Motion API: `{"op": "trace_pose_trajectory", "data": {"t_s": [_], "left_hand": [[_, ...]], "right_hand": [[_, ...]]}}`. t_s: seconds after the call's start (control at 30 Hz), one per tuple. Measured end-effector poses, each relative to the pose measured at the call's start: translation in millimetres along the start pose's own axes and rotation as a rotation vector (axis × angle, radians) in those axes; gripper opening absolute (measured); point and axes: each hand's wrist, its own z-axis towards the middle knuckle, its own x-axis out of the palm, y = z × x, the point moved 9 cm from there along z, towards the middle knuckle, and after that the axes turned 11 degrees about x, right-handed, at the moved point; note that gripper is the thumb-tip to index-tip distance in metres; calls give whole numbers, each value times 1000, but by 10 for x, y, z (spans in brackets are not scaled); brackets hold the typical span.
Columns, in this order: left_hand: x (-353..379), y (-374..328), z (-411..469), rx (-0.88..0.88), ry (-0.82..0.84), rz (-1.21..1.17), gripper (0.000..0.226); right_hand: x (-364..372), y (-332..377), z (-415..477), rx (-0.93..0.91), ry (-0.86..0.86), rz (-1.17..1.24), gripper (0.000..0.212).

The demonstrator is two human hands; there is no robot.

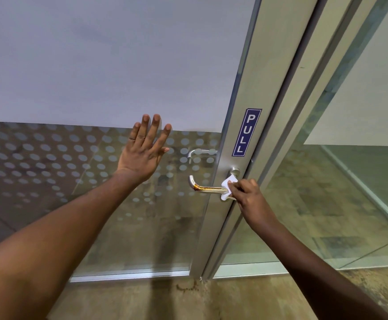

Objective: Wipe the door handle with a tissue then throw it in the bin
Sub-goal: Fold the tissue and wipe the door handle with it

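Observation:
A silver lever door handle [203, 187] juts left from the metal door stile [231, 125]. My right hand [249, 195] pinches a white tissue [228, 186] and presses it around the handle's inner end, close to the round base. My left hand [145, 147] lies flat with fingers spread against the frosted glass door [100, 72], left of the handle. No bin is in view.
A blue PULL sticker [246, 132] sits on the stile above the handle. A second handle [200, 153] shows through the glass on the far side. A fixed glass panel [340, 181] stands to the right. Tiled floor [165, 299] lies below.

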Motion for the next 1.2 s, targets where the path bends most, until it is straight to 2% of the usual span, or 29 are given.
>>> {"op": "trace_pose_trajectory", "data": {"t_s": [0.2,0.37,0.5,0.67,0.9,1.07,1.2], "left_hand": [[22,-1,-6,0,-8,-24,61],[8,-83,17,-1,-35,20,80],[4,-67,-39,-8,-52,50,78],[-18,-38,-55,-3,-102,139,79],[-7,-98,31,-7,-123,154,81],[-26,-54,12,-12,-114,149,81],[-17,-37,6,-17,-97,151,82]], "right_hand": [[106,281,23,-54,-20,-2,37],[227,484,6,-41,-40,-11,48],[276,680,7,-48,-62,-23,52],[381,944,79,-12,-2,-71,55],[550,1098,222,55,74,-215,42],[577,1283,351,75,73,-333,15],[618,1318,313,19,79,-389,10]]}}
